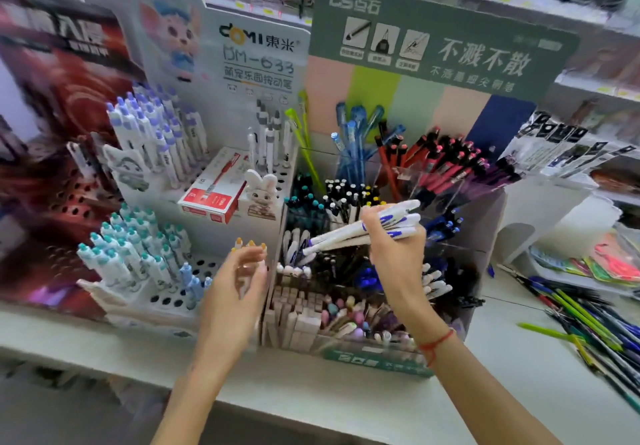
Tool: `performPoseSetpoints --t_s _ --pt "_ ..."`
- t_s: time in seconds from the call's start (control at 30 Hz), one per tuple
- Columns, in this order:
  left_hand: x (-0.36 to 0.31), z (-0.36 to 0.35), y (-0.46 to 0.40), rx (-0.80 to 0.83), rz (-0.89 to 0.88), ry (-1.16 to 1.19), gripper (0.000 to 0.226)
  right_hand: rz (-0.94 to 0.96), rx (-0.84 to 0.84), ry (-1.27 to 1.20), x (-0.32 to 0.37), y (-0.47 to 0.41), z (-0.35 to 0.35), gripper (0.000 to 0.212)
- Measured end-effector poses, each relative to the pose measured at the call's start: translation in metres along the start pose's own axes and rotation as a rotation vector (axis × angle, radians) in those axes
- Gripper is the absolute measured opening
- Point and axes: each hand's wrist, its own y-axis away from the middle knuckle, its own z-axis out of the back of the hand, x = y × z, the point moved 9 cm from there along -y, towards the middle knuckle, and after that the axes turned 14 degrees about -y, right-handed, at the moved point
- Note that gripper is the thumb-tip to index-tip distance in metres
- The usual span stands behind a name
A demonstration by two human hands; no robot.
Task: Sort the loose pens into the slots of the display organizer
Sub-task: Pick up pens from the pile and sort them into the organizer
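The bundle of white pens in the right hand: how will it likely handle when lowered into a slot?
The white pens look stiff and light. Several smooth barrels held by the right hand lie fanned apart, so one may slip or slide out. Their long bodies could catch on the crowded organizer.

White pens (367, 231) bore blue markings. The organizer (377, 363) front was green with white lettering; its backboard (436, 46) was dark green over pink, lime, mint, peach and navy stripes. The box (211, 199) was red and white. A red string (437, 342) circled one wrist.
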Motion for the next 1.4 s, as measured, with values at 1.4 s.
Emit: performPoseSetpoints --t_s 1.4 --pt "-0.009 -0.061 -0.009 -0.013 -0.584 -0.874 0.074 0.647 0.574 1.307 -0.076 0.060 -0.070 0.054"
